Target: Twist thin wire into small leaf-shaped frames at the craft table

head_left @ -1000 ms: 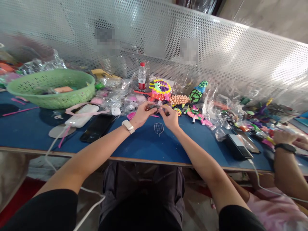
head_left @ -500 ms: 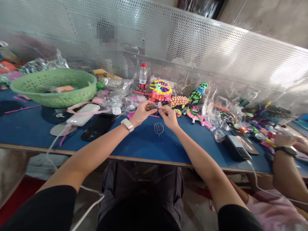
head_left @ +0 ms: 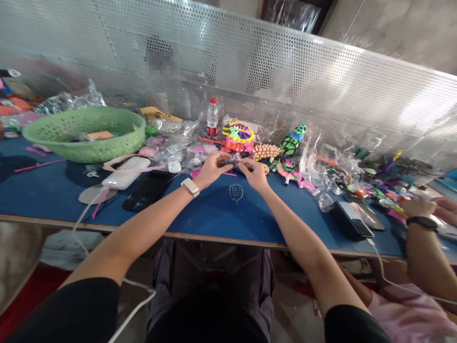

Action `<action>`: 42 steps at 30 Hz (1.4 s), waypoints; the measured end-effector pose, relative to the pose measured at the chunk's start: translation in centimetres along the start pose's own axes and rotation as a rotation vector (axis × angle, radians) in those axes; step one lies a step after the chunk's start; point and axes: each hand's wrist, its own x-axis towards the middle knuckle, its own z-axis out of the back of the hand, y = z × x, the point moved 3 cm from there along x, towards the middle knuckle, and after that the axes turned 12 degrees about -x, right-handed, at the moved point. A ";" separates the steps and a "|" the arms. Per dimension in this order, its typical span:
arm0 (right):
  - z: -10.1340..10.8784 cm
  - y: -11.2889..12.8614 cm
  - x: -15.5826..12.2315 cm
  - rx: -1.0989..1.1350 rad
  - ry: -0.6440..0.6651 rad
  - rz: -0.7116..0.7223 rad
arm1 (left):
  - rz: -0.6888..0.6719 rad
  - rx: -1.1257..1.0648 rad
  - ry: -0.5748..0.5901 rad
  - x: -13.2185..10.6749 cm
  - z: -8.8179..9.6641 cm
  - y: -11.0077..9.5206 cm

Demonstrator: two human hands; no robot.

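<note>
My left hand and my right hand meet above the blue table, fingers pinched from both sides on a small clear plastic packet. Something dark shows in the packet, too small to name. Below the hands, a leaf-shaped wire mesh piece lies flat on the table. Just behind them are a colourful clay figure with a yellow frilled edge, a brown spiky clay piece, a green and black clay turtle and a pink and green clay figure.
A green basket stands at the left, near a white power bank with a cable and a black phone. A red-capped bottle stands behind. At the right are a black box, plastic bags and a co-worker's hand.
My hands stay together on the packet, with the fingers shifted slightly. The view has moved a little. The co-worker's hands at the right have shifted slightly.
</note>
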 end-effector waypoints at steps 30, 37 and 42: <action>-0.5 -3.4 0.2 0.224 -0.143 -0.167 | -0.088 0.635 -0.029 0.7 3.6 1.2; -2.3 -3.4 -0.3 0.360 -0.308 -0.248 | -0.191 0.602 0.256 -1.5 -1.5 -0.5; -3.4 -2.6 -0.9 0.384 -0.136 -0.197 | -0.192 0.509 0.393 -2.6 -4.2 -1.2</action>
